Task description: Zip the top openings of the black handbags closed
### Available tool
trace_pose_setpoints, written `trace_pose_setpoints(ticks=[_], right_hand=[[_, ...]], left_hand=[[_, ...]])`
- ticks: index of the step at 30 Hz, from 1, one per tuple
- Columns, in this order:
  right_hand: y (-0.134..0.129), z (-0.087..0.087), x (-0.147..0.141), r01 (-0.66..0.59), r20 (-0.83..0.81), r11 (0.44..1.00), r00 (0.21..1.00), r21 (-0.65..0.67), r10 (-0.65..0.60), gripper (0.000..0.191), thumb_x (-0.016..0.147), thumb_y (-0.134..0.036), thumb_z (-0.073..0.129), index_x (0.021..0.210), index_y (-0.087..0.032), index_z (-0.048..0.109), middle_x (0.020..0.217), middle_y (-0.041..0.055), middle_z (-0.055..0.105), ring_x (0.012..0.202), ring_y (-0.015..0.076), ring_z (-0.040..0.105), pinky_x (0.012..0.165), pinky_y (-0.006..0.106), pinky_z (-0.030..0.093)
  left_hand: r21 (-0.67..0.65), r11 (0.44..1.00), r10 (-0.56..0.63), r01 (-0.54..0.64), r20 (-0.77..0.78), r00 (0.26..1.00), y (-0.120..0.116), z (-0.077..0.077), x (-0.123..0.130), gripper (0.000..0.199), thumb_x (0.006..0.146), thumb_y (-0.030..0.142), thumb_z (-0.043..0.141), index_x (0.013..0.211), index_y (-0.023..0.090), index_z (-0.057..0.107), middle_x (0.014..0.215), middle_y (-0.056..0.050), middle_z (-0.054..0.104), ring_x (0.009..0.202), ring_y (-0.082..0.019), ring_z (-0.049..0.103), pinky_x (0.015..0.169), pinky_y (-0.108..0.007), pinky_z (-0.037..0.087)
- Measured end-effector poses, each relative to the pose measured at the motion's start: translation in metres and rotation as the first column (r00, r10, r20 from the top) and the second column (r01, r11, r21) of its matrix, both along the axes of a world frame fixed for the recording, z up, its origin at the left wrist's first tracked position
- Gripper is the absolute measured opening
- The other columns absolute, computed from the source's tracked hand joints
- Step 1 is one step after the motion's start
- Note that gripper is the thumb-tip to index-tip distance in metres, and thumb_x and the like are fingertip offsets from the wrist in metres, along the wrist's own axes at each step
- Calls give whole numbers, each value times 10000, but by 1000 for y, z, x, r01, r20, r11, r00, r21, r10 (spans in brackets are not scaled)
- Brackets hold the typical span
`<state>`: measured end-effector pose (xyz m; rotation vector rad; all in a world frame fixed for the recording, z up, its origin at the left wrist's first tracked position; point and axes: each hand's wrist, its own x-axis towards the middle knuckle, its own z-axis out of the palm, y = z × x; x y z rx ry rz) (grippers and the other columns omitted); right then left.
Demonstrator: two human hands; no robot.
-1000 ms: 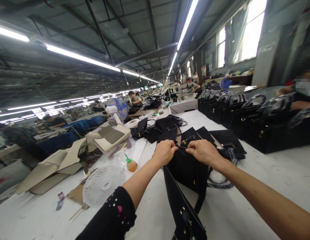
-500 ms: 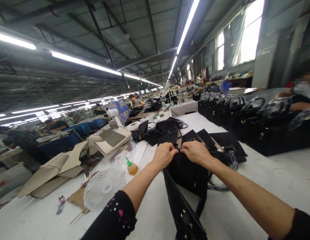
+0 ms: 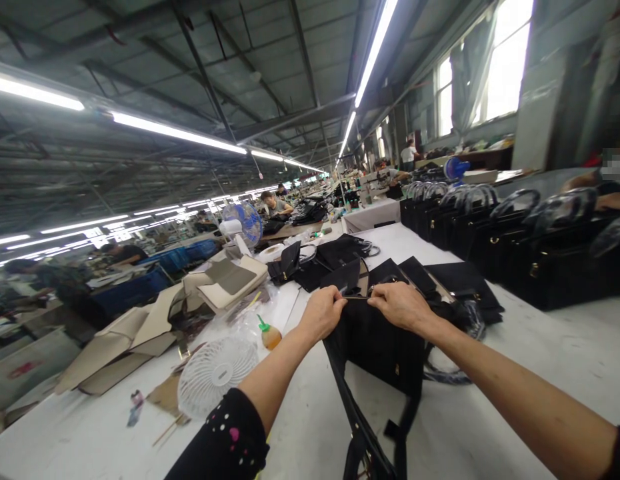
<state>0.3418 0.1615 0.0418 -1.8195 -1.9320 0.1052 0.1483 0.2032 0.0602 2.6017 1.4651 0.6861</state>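
A black bag [image 3: 377, 347] lies opened out on the white table in front of me, its straps and a flap hanging toward me. My left hand [image 3: 326, 311] pinches the bag's upper edge at its left end. Fingers closed, my right hand [image 3: 399, 305] grips the same edge a short way to the right. The edge runs in a straight line between the two hands. A small gold zipper pull shows on the bag's front. Behind the hands are more black bag pieces [image 3: 415, 273].
Finished black bags [image 3: 520, 263] with wrapped handles line the right side. On the left are a white fan grille [image 3: 219, 377], an orange bottle with a green tip [image 3: 270, 335] and beige bag pieces [image 3: 235, 280]. A person's arm [image 3: 585, 181] is at the far right.
My hands have moved apart along the bag's edge, which is now stretched between them. The lower flap and straps have shifted. The view has turned slightly.
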Motion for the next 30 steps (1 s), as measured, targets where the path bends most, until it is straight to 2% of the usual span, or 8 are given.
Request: trace_pose_setpoints(ticks=[14, 19, 23, 27, 30], right_hand=[[-1, 3, -4, -32, 26, 999, 999, -10, 32, 270, 850, -411, 479, 823, -244, 689, 826, 37, 698, 837, 192, 618, 652, 267, 357], [5, 12, -14, -22, 54, 999, 998, -39, 24, 268, 840, -403, 477, 818, -238, 687, 843, 52, 705, 819, 209, 636, 647, 276, 392], [8, 13, -29, -80, 75, 997, 994, 20, 79, 271, 839, -366, 481, 818, -199, 694, 870, 84, 711, 846, 214, 652, 690, 275, 428], [0, 13, -32, -52, 79, 994, 996, 99, 44, 264, 823, -332, 472, 800, -181, 688, 814, 107, 709, 795, 237, 666, 664, 292, 448], [-19, 18, -23, -56, 93, 995, 995, 88, 48, 258, 804, -340, 482, 740, -194, 685, 769, 103, 707, 767, 244, 667, 632, 291, 439]], left_hand=[[50, 997, 70, -65, -117, 991, -3, 3, 4, 137, 846, 275, 506, 770, 183, 572, 763, -43, 641, 740, -188, 585, 655, -274, 388], [69, 996, 54, -49, -74, 996, 1, -2, 4, 140, 838, 269, 514, 732, 182, 543, 743, -29, 625, 708, -166, 567, 621, -255, 352], [44, 996, 75, -75, -10, 997, 3, -3, 3, 135, 830, 226, 501, 705, 177, 519, 696, -20, 602, 673, -153, 550, 598, -247, 325], [1, 1000, 20, -20, 25, 999, 1, 3, 1, 130, 823, 209, 493, 699, 180, 518, 696, -7, 604, 681, -149, 551, 613, -242, 331], [-40, 991, -124, 126, 63, 990, -11, 11, 0, 134, 834, 237, 493, 716, 188, 534, 725, 5, 617, 715, -145, 561, 640, -236, 354]])
